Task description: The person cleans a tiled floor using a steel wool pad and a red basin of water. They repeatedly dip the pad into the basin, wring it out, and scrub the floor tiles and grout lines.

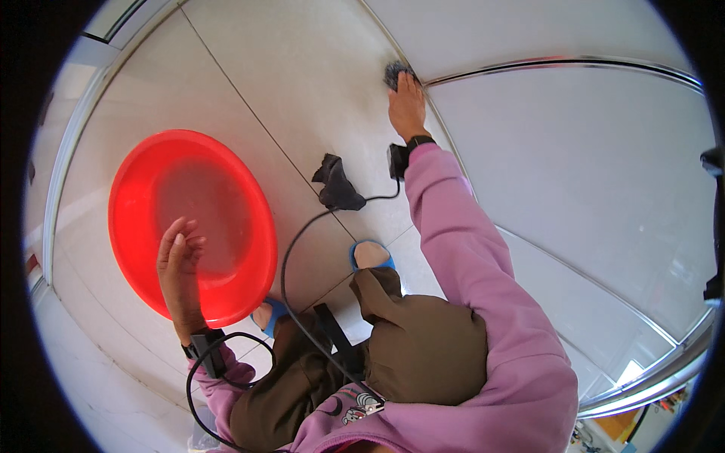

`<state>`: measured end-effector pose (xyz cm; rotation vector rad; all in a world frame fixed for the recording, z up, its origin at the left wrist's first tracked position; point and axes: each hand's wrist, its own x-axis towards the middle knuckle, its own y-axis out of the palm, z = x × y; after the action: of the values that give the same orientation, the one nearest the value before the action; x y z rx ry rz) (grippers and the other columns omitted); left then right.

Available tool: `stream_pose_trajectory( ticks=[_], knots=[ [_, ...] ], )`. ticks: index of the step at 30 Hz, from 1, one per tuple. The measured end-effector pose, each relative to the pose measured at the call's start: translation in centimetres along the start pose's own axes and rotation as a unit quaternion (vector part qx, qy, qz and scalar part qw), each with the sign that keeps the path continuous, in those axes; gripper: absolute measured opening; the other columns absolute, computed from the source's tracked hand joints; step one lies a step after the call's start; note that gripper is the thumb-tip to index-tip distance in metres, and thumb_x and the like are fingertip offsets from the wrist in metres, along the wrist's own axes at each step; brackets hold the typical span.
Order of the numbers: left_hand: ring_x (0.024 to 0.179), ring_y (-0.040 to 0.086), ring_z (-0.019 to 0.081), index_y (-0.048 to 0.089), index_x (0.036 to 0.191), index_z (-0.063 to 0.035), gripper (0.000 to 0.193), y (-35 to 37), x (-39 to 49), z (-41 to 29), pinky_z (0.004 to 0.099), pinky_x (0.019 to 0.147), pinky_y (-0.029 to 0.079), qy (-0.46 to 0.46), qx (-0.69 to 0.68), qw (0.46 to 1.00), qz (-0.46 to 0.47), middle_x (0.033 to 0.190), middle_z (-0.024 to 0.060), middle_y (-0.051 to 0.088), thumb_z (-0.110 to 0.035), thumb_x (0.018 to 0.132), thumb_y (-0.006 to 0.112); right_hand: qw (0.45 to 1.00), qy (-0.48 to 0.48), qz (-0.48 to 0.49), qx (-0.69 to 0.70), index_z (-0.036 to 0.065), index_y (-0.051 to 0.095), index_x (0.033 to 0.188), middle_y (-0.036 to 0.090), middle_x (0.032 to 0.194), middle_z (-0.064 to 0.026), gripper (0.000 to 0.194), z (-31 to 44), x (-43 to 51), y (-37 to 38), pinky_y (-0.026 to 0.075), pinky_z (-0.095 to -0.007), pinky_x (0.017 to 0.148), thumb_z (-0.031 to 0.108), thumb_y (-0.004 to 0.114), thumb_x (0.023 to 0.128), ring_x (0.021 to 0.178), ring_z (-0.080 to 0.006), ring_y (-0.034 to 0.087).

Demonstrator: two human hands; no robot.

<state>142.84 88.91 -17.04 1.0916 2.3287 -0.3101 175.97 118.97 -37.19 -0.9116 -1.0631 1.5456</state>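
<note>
My right hand (407,107) presses a grey scouring pad (395,73), which looks like steel wool, against the tiled floor (317,73) where it meets the cabinet base. Brownish dirt marks the tile around the pad. Over the near side of a red plastic basin (131,198) hangs my left hand (180,255), fingers loosely curled and nothing visible in them. Cloudy water (209,204) lies in the basin. Between the basin and my right arm, a crumpled dark grey cloth (338,187) rests on the floor.
White glossy cabinet panels (566,147) with a metal trim strip (566,61) rise along the right. A black cable (286,260) loops from my wrist devices across my lap. My feet in blue slippers (362,249) stand close to the basin. A sliding-door frame (73,141) borders the left.
</note>
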Motion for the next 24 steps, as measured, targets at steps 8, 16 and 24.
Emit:
stream_pose_trajectory(
  ticks=[8, 16, 24],
  knots=[
    [0.086, 0.059, 0.0125, 0.056, 0.117, -0.0028, 0.030, -0.7, -0.2, 0.7, 0.0256, 0.079, 0.045, -0.012, -0.024, 0.999, -0.023, 0.106, 0.0075, 0.061, -0.016, 0.092, 0.049, 0.996, -0.049, -0.008, -0.076, 0.005, 0.039, 0.132, 0.045, 0.133, -0.0112, 0.045, -1.1, -1.6, -1.3, 0.032, -0.0450, 0.100, 0.022, 0.047, 0.090, 0.122, -0.0284, 0.040],
    [0.085, 0.058, 0.0134, 0.055, 0.117, -0.0014, 0.030, -0.9, -0.1, 1.0, 0.0263, 0.078, 0.045, 0.013, -0.047, 0.999, 0.007, 0.104, 0.0077, 0.061, -0.016, 0.092, 0.049, 0.918, 0.329, 0.096, -0.200, 0.004, 0.044, 0.126, 0.048, 0.128, -0.0154, 0.043, -14.9, -23.6, -4.2, 0.039, -0.0419, 0.094, 0.020, 0.052, 0.087, 0.117, -0.0283, 0.047],
    [0.085, 0.058, 0.0136, 0.054, 0.118, -0.0016, 0.031, -0.1, -0.5, 0.6, 0.0264, 0.079, 0.045, 0.009, -0.049, 0.999, 0.017, 0.104, 0.0079, 0.061, -0.016, 0.092, 0.049, 0.942, 0.281, 0.005, -0.182, -0.005, 0.043, 0.122, 0.046, 0.127, -0.0188, 0.041, -9.3, -14.2, -0.8, 0.036, -0.0376, 0.100, 0.009, 0.047, 0.084, 0.117, -0.0318, 0.044]
  ],
)
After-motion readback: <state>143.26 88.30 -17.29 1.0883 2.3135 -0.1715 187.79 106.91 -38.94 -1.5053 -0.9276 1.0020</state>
